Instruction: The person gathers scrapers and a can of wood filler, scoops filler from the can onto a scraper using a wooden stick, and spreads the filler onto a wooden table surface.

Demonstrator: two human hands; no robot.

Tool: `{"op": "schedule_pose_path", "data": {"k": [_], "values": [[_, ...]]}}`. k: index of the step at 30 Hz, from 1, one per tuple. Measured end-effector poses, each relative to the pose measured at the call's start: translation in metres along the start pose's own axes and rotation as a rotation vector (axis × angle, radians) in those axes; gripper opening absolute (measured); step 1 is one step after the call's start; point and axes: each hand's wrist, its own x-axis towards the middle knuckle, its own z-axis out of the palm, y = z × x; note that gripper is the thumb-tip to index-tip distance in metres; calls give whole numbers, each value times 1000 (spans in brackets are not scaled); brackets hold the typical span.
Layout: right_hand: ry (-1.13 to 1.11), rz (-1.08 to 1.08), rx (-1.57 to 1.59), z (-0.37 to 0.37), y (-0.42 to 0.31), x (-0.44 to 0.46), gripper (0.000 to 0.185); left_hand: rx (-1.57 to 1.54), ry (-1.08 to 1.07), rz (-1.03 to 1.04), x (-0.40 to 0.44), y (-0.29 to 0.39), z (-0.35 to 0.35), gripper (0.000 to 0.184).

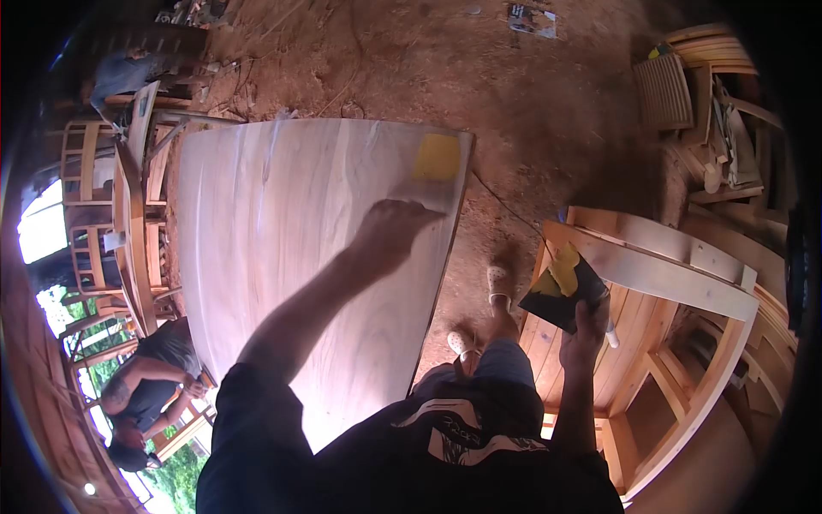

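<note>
My left hand (394,233) is closed above the wooden panel (317,223), near its right edge. Something thin and dark seems to stick out from its fingers, too blurred to name. Just beyond this hand, a yellow patch (437,158) marks the panel's far right corner. On my right side, my right hand (584,332) grips a dark square plate (555,307) with yellow, paste-like material (565,269) on top. A short white rod (612,336) shows beside those fingers; whether I hold it too is unclear.
To the right stands a wooden frame (685,257) with slats. Stacked wood pieces (719,111) lie farther back. Another person (158,377) works at the lower left, and one more (128,77) is at the upper left. A cord (505,204) crosses the dirt floor.
</note>
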Motion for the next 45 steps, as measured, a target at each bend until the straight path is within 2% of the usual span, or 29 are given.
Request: {"op": "schedule_pose_path", "data": {"k": [1,3,4,7,10,13,14,17,18,21,24,27,30,33,35,37,38,40,43,45], "values": [[-17,-11,-41,0,-1,0,43,-73,-79,-44,5,-2,-14,62],[-22,-27,-102,0,-1,-1,45,-89,79,-91,38,-13,-35,64],[-13,-34,-123,1,0,-2,45,-20,67,-154,56,-15,-44,59],[-38,-41,-74,0,0,-9,46,-121,42,-325,96,-22,-36,55],[-40,-26,-117,-14,5,-17,47,-62,20,-195,95,5,-8,52],[-24,-9,-120,-24,8,-23,48,-74,-76,-37,96,-10,-18,52],[-22,-3,-104,-25,7,-25,49,-160,-47,-141,100,-19,-24,51],[24,-4,-7,-25,9,-28,49,-138,39,-243,104,-21,-18,51],[23,-3,-22,-28,10,-29,50,-48,63,-232,100,-10,-7,50],[28,6,-40,-36,14,-32,51,-114,-84,-165,95,11,-14,50],[44,10,-26,-37,12,-36,51,-292,-61,-248,97,21,-38,47],[51,9,-64,-43,12,-37,52,217,102,-51,94,11,-4,45],[72,12,-84,-54,13,-40,52,533,354,207,81,10,20,40],[75,21,-68,-58,12,-39,51,643,378,449,73,10,35,35],[68,31,-28,-58,11,-39,51,605,289,578,64,-5,53,33],[106,-21,-210,-50,2,-43,43,543,157,693,49,-8,56,32],[125,-53,-300,-47,0,-43,41,501,72,746,39,-2,54,31],[127,-83,-235,-54,8,-44,41,343,-66,808,26,19,26,32],[156,-57,-243,-57,12,-45,41,14,224,469,54,21,-16,36],[148,-29,-247,-56,13,-47,41,-17,168,186,81,1,-31,44]]}}
